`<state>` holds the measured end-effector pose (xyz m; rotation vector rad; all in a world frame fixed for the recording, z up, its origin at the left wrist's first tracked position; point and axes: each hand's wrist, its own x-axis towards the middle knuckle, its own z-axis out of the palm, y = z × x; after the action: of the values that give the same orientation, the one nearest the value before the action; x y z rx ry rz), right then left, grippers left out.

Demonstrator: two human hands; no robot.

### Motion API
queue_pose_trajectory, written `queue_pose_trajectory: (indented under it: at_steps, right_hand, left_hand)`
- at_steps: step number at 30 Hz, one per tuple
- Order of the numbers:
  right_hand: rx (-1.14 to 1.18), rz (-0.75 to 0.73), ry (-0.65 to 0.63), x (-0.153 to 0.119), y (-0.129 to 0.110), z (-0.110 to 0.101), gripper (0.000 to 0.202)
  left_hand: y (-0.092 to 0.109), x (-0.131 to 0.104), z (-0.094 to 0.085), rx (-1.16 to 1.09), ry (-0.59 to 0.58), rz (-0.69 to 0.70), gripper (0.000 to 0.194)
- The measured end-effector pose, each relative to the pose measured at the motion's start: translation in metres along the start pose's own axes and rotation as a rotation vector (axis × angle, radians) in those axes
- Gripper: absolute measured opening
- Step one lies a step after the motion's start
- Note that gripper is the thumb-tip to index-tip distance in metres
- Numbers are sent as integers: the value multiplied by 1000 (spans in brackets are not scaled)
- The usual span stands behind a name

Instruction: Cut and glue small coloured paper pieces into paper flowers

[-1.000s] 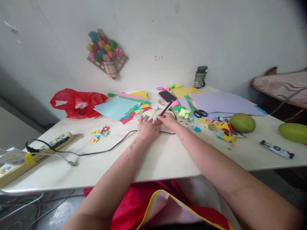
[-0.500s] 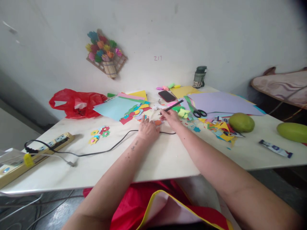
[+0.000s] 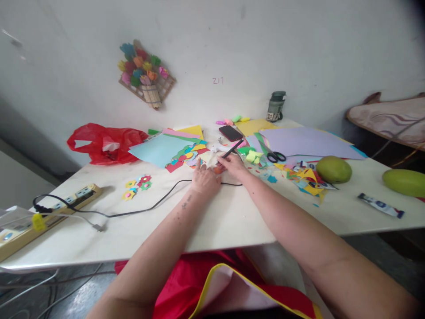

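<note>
My right hand (image 3: 234,166) is closed around a black pen (image 3: 233,148), which leans up to the right. Its tip is down by an orange paper piece (image 3: 217,169) between my hands. My left hand (image 3: 205,179) lies on the table with its fingers apart, its fingertips at the near edge of that paper. Beyond my left hand is a pile of cut colored paper shapes (image 3: 187,155). Small paper flowers (image 3: 145,182) lie to the left. Black scissors (image 3: 276,157) rest right of my right hand, near crumpled green paper (image 3: 253,157).
A black cable (image 3: 146,210) runs from the power strip (image 3: 66,212) under my hands. Around the table (image 3: 232,221) are a red bag (image 3: 124,144), phone (image 3: 230,133), bottle (image 3: 276,106), purple paper (image 3: 299,142), paper scraps (image 3: 308,179), two green fruits (image 3: 334,169) and a glue tube (image 3: 380,206).
The pen in my right hand has shifted left and down, its tip now close to the orange piece. My left hand has stayed in nearly the same place.
</note>
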<state>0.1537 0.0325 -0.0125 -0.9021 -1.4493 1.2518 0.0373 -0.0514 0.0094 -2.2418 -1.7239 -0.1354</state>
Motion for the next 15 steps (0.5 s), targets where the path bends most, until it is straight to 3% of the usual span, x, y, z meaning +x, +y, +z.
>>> queue_pose_trajectory:
  at_steps: [6, 15]
  right_hand:
    - [-14, 41, -23, 0, 0, -1, 18]
    - [-53, 32, -23, -1, 0, -1, 18]
  left_hand:
    - [-6, -2, 2, -142, 82, -19, 34]
    - [-19, 2, 7, -197, 40, -121, 28]
